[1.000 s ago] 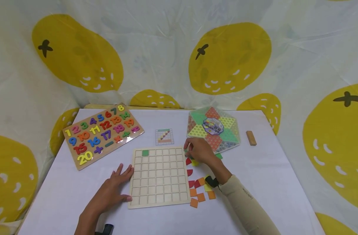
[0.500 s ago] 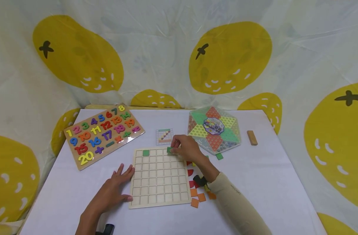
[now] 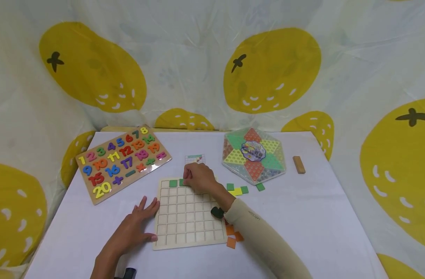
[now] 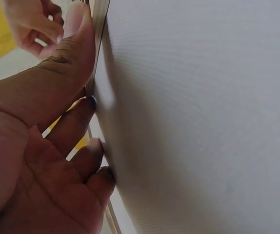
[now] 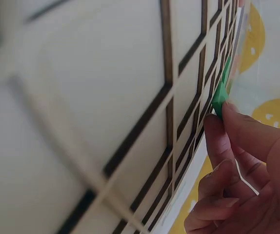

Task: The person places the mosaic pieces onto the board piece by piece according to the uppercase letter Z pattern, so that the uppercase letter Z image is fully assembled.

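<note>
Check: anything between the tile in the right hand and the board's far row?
Nothing visible. The right hand pinches the green tile at the far row of the grid board, beside the placed green square; the hand partly hides that spot.

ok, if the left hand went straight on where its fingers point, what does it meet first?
The wooden board. The left hand looks to be at its left edge, so likely contact at once; whether it'd push or slide over is unclear.
</note>
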Demonstrator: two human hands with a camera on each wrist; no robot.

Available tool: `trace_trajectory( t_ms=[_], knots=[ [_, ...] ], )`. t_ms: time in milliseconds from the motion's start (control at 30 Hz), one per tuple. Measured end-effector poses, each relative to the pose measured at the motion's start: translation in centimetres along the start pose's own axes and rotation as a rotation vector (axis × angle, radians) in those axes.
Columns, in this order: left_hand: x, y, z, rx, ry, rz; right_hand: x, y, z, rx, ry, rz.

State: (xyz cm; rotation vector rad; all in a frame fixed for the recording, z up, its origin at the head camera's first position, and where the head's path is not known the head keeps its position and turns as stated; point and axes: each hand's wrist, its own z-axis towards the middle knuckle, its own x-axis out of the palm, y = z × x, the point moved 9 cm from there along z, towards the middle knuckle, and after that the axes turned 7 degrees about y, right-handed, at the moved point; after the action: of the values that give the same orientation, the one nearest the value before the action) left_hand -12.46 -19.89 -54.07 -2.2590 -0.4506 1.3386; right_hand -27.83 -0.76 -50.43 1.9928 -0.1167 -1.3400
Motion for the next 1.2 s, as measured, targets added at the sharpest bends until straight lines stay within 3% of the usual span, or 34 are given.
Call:
trace_trajectory(
  t_ms=[300, 533, 800, 967, 1200],
  knots=[
    [0.0, -0.1, 0.0, 0.019, -0.014, 0.022, 0.9, 0.6, 0.6, 0.020, 0.015, -0.069],
    [-0.1, -0.3, -0.1, 0.039, -0.026, 0.018, 0.0, -0.3, -0.7, 0.013, -0.009, -0.007],
    [-0.1, -0.3, -0.1, 0.039, -0.025, 0.017, -3.9, -4.2, -5.1, 0.041, -0.106, 0.069],
    [-0.1, -0.3, -0.2, 0.026, -0.013, 0.020, -6.4, -7.6, -7.8, 0.112, -0.160, 0.017],
    [-0.1, -0.3, 0.0, 0.031, -0.016, 0.023, -7.1, -10.2, -9.7, 0.246, -0.108, -0.081]
  ],
)
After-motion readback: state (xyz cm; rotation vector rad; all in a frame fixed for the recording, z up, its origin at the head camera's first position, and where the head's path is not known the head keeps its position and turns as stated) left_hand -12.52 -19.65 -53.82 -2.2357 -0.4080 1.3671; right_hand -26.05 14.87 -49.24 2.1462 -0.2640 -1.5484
